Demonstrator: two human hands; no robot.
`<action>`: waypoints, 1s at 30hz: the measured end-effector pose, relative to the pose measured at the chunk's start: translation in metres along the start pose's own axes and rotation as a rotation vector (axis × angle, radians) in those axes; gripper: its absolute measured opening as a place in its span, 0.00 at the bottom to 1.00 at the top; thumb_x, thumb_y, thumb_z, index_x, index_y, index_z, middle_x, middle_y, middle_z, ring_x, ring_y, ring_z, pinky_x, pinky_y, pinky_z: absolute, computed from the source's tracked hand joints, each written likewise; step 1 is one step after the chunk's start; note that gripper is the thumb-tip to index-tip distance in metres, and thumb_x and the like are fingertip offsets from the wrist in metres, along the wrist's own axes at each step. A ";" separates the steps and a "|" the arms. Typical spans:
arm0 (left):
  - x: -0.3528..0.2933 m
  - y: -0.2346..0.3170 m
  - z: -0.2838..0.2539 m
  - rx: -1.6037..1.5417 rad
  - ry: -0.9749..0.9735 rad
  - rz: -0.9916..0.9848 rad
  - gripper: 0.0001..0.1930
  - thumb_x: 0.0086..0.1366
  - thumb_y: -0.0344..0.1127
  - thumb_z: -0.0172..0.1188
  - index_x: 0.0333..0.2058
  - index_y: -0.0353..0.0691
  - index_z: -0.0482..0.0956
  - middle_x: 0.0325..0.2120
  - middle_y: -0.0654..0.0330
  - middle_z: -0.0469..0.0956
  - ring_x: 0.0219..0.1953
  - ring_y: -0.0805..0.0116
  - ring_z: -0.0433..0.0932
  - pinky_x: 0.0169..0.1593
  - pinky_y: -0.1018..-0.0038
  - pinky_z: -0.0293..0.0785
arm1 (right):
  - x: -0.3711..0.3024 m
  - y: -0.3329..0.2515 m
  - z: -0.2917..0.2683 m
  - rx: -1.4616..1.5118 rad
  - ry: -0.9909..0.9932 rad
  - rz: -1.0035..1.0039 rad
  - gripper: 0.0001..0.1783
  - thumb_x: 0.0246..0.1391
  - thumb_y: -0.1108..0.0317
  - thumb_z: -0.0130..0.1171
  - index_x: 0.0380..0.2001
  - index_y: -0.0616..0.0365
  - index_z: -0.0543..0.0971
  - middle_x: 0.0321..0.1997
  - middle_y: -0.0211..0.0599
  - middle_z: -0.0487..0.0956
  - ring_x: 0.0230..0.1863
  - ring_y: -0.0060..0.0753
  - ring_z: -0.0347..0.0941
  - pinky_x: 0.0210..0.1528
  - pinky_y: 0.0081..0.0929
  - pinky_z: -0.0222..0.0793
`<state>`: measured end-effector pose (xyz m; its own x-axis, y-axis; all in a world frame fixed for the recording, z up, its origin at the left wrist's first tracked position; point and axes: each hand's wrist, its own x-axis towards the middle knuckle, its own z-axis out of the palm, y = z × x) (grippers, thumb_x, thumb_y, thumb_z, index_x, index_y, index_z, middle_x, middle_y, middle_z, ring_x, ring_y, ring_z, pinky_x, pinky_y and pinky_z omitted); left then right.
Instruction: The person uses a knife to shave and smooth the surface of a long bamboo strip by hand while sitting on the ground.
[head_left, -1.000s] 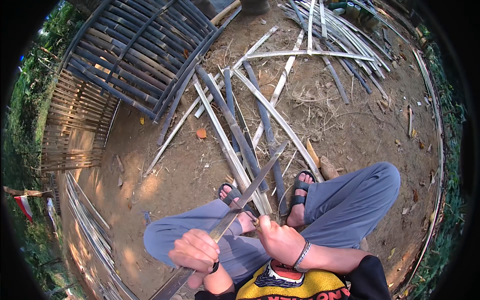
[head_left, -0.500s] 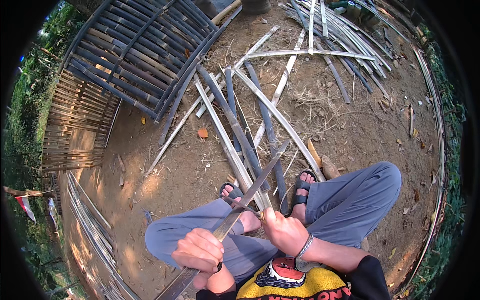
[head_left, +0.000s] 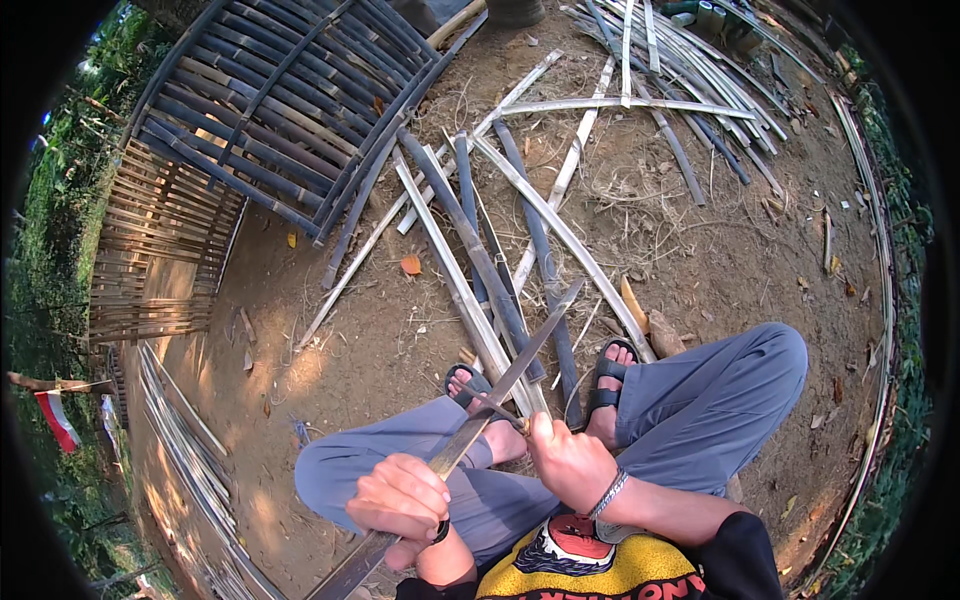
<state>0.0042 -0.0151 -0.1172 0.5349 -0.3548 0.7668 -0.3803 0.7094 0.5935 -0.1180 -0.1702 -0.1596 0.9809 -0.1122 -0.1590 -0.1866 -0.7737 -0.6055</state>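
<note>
My left hand (head_left: 402, 500) is wrapped round a long dark bamboo strip (head_left: 528, 358). The strip slants from the lower left up past my feet and ends in a narrow tip. My right hand (head_left: 573, 465) is closed on the handle of a knife (head_left: 490, 404), most of which the fist hides. Its thin blade lies across the strip, ahead of my left hand. Beyond the blade, between my sandalled feet, a pale split bamboo length (head_left: 462, 285) and a dark bamboo pole (head_left: 478, 252) lie on the ground.
A dark bamboo slatted frame (head_left: 275, 100) stands at the far left, with a lighter slatted panel (head_left: 155, 250) beside it. Piles of bamboo strips lie at the far right (head_left: 715, 90) and left (head_left: 190, 465). Shavings (head_left: 640, 190) litter the dirt.
The view has shifted very slightly. Both hands, the strip and the knife keep nearly the same places relative to each other.
</note>
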 end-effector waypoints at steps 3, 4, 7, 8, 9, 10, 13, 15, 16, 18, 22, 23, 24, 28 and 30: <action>0.000 0.000 -0.004 -0.008 -0.021 -0.002 0.26 0.66 0.51 0.56 0.13 0.41 0.71 0.08 0.66 0.71 0.10 0.74 0.70 0.22 0.79 0.72 | -0.011 -0.014 -0.005 0.056 -0.014 0.007 0.13 0.57 0.67 0.50 0.41 0.64 0.65 0.21 0.45 0.74 0.16 0.47 0.75 0.14 0.40 0.69; -0.001 0.000 -0.004 -0.003 -0.035 -0.003 0.26 0.66 0.51 0.56 0.13 0.41 0.71 0.08 0.66 0.71 0.10 0.74 0.71 0.22 0.79 0.73 | -0.013 -0.019 -0.007 0.011 -0.008 -0.055 0.12 0.57 0.67 0.50 0.40 0.64 0.65 0.20 0.45 0.74 0.16 0.47 0.74 0.14 0.41 0.69; 0.000 0.000 -0.002 0.008 -0.024 0.008 0.26 0.66 0.51 0.56 0.14 0.41 0.71 0.08 0.66 0.71 0.10 0.74 0.71 0.22 0.79 0.73 | -0.005 -0.005 -0.005 0.004 -0.001 -0.024 0.10 0.56 0.71 0.46 0.39 0.64 0.64 0.20 0.43 0.73 0.16 0.44 0.76 0.14 0.36 0.71; 0.000 0.000 -0.001 0.012 -0.015 0.017 0.26 0.66 0.51 0.56 0.14 0.41 0.71 0.08 0.66 0.71 0.10 0.74 0.70 0.22 0.79 0.73 | 0.000 0.016 0.010 -0.009 0.012 -0.065 0.10 0.57 0.71 0.46 0.40 0.64 0.64 0.20 0.43 0.73 0.16 0.43 0.76 0.14 0.36 0.71; 0.000 -0.001 -0.002 0.008 -0.017 0.014 0.26 0.66 0.51 0.56 0.13 0.41 0.71 0.08 0.66 0.71 0.10 0.74 0.70 0.22 0.79 0.73 | -0.001 0.012 0.005 -0.005 -0.003 -0.068 0.10 0.57 0.71 0.46 0.40 0.64 0.64 0.20 0.44 0.73 0.16 0.44 0.76 0.14 0.36 0.71; -0.001 -0.001 -0.003 -0.001 -0.023 0.008 0.26 0.66 0.51 0.56 0.13 0.41 0.71 0.07 0.66 0.71 0.10 0.75 0.70 0.22 0.79 0.72 | -0.004 0.000 -0.002 0.002 -0.014 -0.065 0.10 0.57 0.71 0.46 0.40 0.64 0.64 0.20 0.44 0.73 0.16 0.44 0.76 0.15 0.37 0.71; -0.001 -0.001 -0.001 -0.005 -0.028 -0.007 0.26 0.66 0.51 0.56 0.13 0.41 0.71 0.07 0.66 0.70 0.09 0.75 0.70 0.21 0.79 0.72 | -0.010 -0.011 -0.009 -0.008 -0.011 -0.072 0.10 0.57 0.71 0.46 0.40 0.64 0.64 0.20 0.45 0.73 0.17 0.45 0.76 0.15 0.37 0.71; 0.000 -0.001 0.000 -0.002 -0.034 -0.008 0.26 0.66 0.51 0.56 0.13 0.41 0.70 0.07 0.66 0.70 0.09 0.75 0.70 0.21 0.79 0.72 | -0.001 0.011 0.001 -0.004 0.017 -0.037 0.11 0.56 0.71 0.46 0.41 0.64 0.64 0.20 0.45 0.73 0.16 0.44 0.76 0.15 0.37 0.71; 0.001 0.000 -0.001 0.000 -0.040 -0.003 0.26 0.66 0.51 0.56 0.13 0.42 0.70 0.07 0.66 0.70 0.09 0.75 0.69 0.21 0.79 0.72 | 0.004 0.018 -0.001 -0.027 -0.013 -0.076 0.12 0.56 0.71 0.46 0.43 0.65 0.64 0.20 0.45 0.73 0.15 0.44 0.75 0.14 0.36 0.71; 0.000 0.000 0.000 0.009 -0.043 -0.002 0.26 0.66 0.51 0.56 0.13 0.42 0.70 0.07 0.66 0.70 0.09 0.75 0.69 0.21 0.79 0.72 | -0.004 0.001 -0.013 -0.018 -0.046 -0.089 0.13 0.56 0.71 0.46 0.43 0.65 0.64 0.20 0.44 0.73 0.16 0.44 0.76 0.15 0.35 0.71; 0.001 0.001 0.001 0.010 -0.034 -0.008 0.26 0.66 0.51 0.56 0.13 0.41 0.70 0.07 0.67 0.70 0.09 0.75 0.69 0.21 0.79 0.72 | -0.007 0.007 0.001 -0.049 -0.052 -0.065 0.14 0.55 0.71 0.47 0.44 0.67 0.64 0.21 0.44 0.74 0.19 0.43 0.77 0.16 0.34 0.73; 0.002 -0.001 0.000 0.004 -0.033 -0.002 0.26 0.66 0.50 0.56 0.13 0.41 0.70 0.07 0.67 0.70 0.09 0.75 0.69 0.21 0.79 0.72 | -0.001 0.019 0.005 -0.068 -0.037 -0.031 0.15 0.55 0.71 0.47 0.44 0.67 0.64 0.21 0.44 0.74 0.19 0.42 0.77 0.16 0.34 0.73; 0.002 -0.002 0.000 0.002 -0.033 0.001 0.25 0.66 0.50 0.56 0.13 0.41 0.70 0.07 0.67 0.70 0.09 0.75 0.69 0.21 0.79 0.72 | 0.003 0.023 0.002 -0.105 -0.034 -0.062 0.16 0.55 0.71 0.47 0.45 0.68 0.63 0.21 0.43 0.73 0.18 0.42 0.77 0.16 0.34 0.73; 0.002 0.000 -0.003 -0.005 -0.046 -0.006 0.25 0.67 0.49 0.56 0.13 0.42 0.70 0.07 0.67 0.70 0.09 0.75 0.69 0.22 0.79 0.72 | -0.011 -0.018 -0.019 -0.056 -0.040 -0.122 0.12 0.55 0.71 0.48 0.41 0.66 0.64 0.20 0.42 0.72 0.18 0.41 0.77 0.16 0.33 0.73; 0.002 -0.002 0.000 -0.007 -0.042 -0.005 0.25 0.66 0.49 0.56 0.13 0.42 0.71 0.07 0.67 0.70 0.09 0.75 0.70 0.22 0.79 0.72 | 0.000 0.012 -0.003 -0.086 -0.024 -0.032 0.13 0.54 0.72 0.49 0.41 0.66 0.64 0.22 0.44 0.73 0.18 0.42 0.76 0.15 0.35 0.70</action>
<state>0.0064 -0.0169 -0.1165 0.5048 -0.3828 0.7737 -0.3726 0.7118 0.5953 -0.1201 -0.1820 -0.1644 0.9845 -0.0722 -0.1597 -0.1486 -0.8272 -0.5419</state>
